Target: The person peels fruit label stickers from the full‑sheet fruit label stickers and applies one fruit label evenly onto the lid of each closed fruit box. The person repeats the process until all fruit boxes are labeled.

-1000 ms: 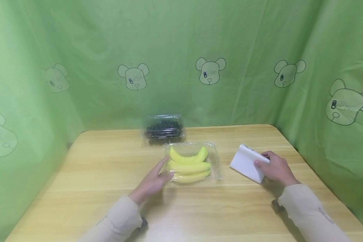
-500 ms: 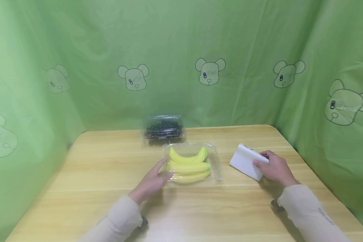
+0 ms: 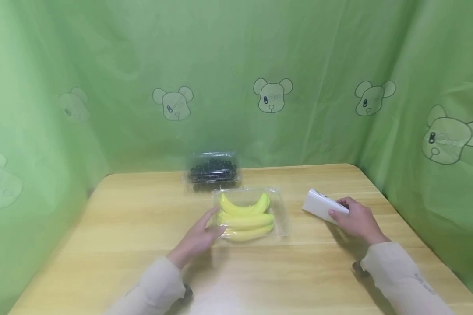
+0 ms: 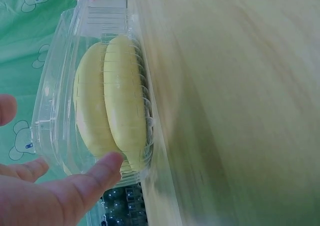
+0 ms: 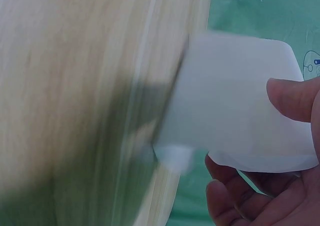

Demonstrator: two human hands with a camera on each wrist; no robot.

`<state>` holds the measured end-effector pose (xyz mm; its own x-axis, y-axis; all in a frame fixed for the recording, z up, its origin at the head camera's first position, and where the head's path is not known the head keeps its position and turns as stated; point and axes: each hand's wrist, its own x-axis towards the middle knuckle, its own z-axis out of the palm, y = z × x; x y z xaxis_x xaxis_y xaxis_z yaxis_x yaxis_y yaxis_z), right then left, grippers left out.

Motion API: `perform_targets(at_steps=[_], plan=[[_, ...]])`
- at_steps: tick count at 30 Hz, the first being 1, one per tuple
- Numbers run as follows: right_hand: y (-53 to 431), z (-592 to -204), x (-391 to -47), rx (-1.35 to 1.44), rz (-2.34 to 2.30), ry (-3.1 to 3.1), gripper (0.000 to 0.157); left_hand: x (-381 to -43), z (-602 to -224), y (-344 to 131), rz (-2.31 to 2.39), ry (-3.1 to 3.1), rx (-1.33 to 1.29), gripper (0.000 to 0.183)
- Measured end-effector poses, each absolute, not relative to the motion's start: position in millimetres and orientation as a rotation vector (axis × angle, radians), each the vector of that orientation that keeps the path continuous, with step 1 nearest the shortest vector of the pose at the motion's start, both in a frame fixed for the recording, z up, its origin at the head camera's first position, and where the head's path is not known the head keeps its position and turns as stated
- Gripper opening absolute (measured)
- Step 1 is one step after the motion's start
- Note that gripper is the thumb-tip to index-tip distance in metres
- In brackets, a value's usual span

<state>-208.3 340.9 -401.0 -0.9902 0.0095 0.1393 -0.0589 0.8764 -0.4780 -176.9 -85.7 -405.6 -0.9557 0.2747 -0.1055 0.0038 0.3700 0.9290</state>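
Note:
A clear plastic clamshell box (image 3: 281, 214) with several yellow bananas (image 3: 246, 221) inside lies mid-table. At its left end is my left hand (image 3: 197, 238), thumb and fingers spread and fairly straight, fingertips right at the plastic. In the left wrist view the thumb overlaps the near corner of the box (image 4: 55, 95). To the right of the box, my right hand (image 3: 358, 221) grips a white, smooth, flat-faced object (image 3: 323, 206) with rounded corners. My right thumb (image 5: 290, 100) presses on its white face, and the other fingers curl behind it. Its far side is hidden.
Behind the bananas, near the table's back edge, stands a second clear clamshell (image 3: 213, 173) holding dark, round, grape-like fruit. Green curtains (image 3: 220, 57) with bear-head prints hang around the back and sides of the wooden table (image 3: 122, 227).
My right hand has tilted the white object, so its white face looks narrower and its lower edge sits higher. The left hand and the banana box hold their places.

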Motion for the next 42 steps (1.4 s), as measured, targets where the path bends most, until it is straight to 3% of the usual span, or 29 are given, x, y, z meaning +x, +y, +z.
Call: perform_targets(at_steps=[18,42], plan=[[338.5,-401.2,-207.0,0.025,0.756,-2.910,0.062,-175.8,-406.4,-85.5,1.625,2.383,0.230,0.062],[330.1,-396.6,-205.7,0.080,0.717,-2.881,0.058,-175.0,-403.7,-84.5,1.571,2.446,0.245,0.072]])
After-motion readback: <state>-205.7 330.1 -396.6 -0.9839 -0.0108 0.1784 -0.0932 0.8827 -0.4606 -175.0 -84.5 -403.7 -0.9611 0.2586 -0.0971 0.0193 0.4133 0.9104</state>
